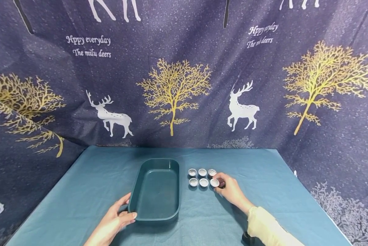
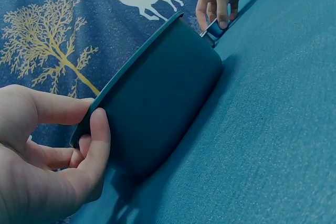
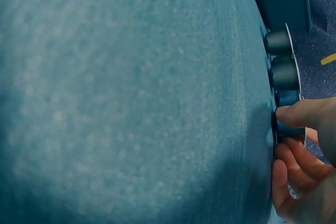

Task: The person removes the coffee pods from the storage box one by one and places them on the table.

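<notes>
A dark green rectangular tray (image 1: 157, 218) with high walls stands on the table. My left hand (image 1: 116, 215) pinches its rim at the near left corner, thumb on one side and fingers on the other, as the left wrist view shows. To the right of the tray, coffee capsules (image 1: 203, 182) with silver foil lids stand upright in two short rows. My right hand (image 1: 231, 191) pinches the near right coffee capsule (image 1: 214, 182) between thumb and fingers. In the right wrist view this capsule has a blue body (image 3: 290, 129), and two neighbouring capsules (image 3: 285, 73) look dark green.
A blue-green cloth (image 1: 79, 201) covers the table. Behind it hangs a dark blue curtain (image 1: 184, 44) printed with deer and trees. A small black object (image 1: 248, 238) shows beneath the right sleeve at the near edge; its kind is unclear.
</notes>
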`<control>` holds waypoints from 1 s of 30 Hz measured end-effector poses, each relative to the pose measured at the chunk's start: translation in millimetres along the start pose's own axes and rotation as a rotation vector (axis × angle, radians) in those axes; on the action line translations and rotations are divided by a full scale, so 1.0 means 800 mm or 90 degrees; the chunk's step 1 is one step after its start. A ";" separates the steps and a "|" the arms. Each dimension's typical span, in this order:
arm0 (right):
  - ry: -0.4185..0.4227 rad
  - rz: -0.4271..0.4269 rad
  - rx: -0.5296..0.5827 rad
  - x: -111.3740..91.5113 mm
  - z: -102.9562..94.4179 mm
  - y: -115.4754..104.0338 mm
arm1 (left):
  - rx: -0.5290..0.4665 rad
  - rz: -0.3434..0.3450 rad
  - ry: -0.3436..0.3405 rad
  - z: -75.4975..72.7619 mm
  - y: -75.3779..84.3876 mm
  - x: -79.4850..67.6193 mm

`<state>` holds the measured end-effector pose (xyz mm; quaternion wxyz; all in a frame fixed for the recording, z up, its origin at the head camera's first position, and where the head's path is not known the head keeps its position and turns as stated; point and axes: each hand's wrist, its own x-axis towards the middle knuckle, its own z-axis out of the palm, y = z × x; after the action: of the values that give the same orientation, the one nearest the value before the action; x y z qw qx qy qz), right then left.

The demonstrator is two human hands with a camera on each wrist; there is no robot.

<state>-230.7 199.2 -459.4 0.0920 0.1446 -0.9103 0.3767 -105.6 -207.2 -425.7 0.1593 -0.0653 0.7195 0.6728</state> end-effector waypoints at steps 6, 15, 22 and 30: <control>-0.001 0.007 0.012 -0.001 0.000 0.000 | 0.001 0.005 0.000 0.001 0.000 -0.001; 0.002 0.019 0.009 -0.002 0.000 -0.001 | 0.001 -0.007 0.007 0.001 0.001 0.000; 0.009 0.020 0.011 -0.004 0.004 0.003 | 0.000 0.004 -0.001 0.001 -0.002 0.000; 0.013 0.020 0.010 -0.006 0.002 0.001 | 0.001 0.005 0.000 0.001 -0.001 -0.001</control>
<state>-227.0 199.5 -462.7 0.0941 0.1269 -0.9086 0.3866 -104.8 -206.3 -426.0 0.1570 -0.0622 0.7203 0.6728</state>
